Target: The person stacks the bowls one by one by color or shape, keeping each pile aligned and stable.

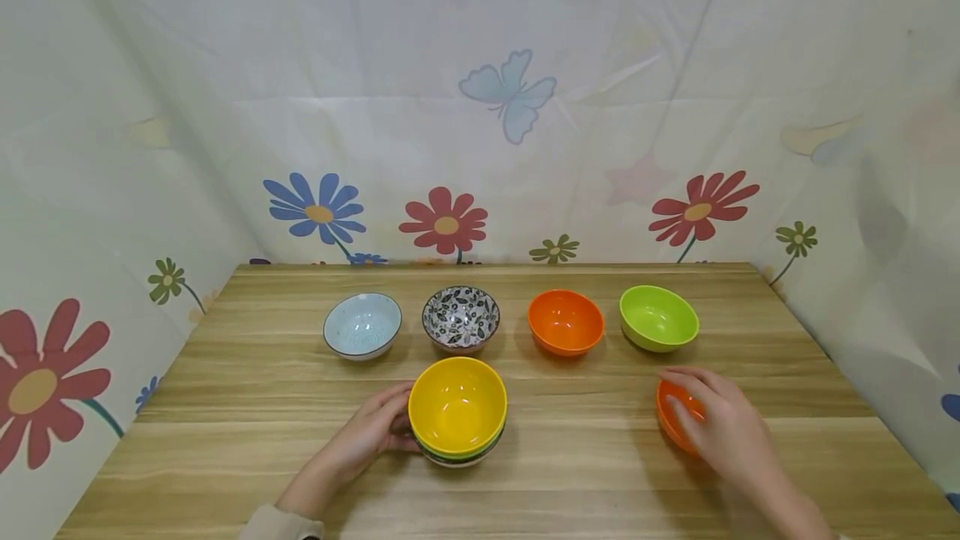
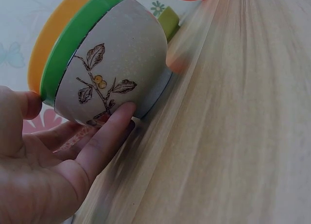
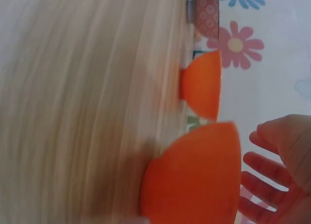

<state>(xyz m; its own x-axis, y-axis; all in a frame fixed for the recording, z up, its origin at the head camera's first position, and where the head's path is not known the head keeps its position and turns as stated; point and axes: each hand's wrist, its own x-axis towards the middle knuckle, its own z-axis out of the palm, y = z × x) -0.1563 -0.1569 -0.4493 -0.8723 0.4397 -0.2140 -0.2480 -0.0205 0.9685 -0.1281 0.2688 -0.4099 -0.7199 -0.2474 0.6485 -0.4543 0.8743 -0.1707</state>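
Observation:
My left hand holds the left side of a stack of bowls. A yellow bowl is on top, a green bowl sits under it, and a white bowl with a leaf-and-berry pattern is below. In the left wrist view, the thumb touches the rims while the fingers lie along the white bowl's wall. On the right, my right hand hovers blurred over an orange bowl, partly covering it. Its fingers are spread beyond that bowl's rim in the right wrist view, with a gap between.
Behind the stack stands a row of bowls: pale blue, black-and-white leaf-patterned, another orange bowl and lime green. All stand on a wooden table. A flower-printed cloth hangs at the table's back edge.

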